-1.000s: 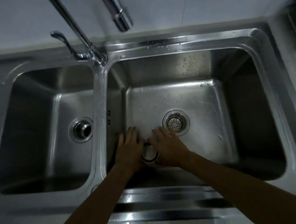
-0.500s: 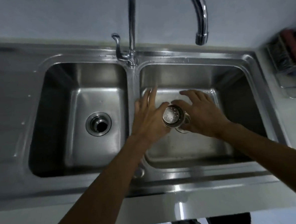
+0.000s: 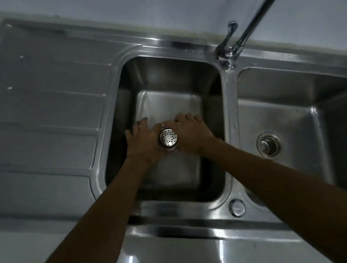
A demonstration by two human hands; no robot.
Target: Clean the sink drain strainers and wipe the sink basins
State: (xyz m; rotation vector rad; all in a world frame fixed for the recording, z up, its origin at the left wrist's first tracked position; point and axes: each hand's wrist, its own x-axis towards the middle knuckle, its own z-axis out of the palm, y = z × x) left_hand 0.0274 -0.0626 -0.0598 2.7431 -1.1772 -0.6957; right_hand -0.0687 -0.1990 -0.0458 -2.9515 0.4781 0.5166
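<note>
- A stainless steel sink (image 3: pixel 174 229) is filling the dim view, with a pale wall (image 3: pixel 161 6) running beyond the fingertips.
- A ribbed drainboard (image 3: pixel 46 118) is stretching away to the left of the left hand's fingers.
- The left basin (image 3: pixel 165 81) is lying directly beneath both hands, which are covering the middle of its floor.
- The person is holding a perforated strainer (image 3: pixel 168 138) above that basin, between the hands, its holed face turned toward the camera.
- The left hand (image 3: pixel 142 142) is pressing against its side with fingers stretched and spread; the thumb is hidden.
- The right hand (image 3: pixel 191 134) is gripping it, fingers curled over its far edge.
- A second strainer (image 3: pixel 264 144) is sitting in the drain of the right basin (image 3: pixel 289 108), well to the right of the right hand's fingers.
- The faucet (image 3: pixel 228 54) is rising from the divider, beyond the fingertips and to their right.
- A round cap (image 3: pixel 236 207) is sitting on the front rim, back behind the fingers, near the right forearm.
</note>
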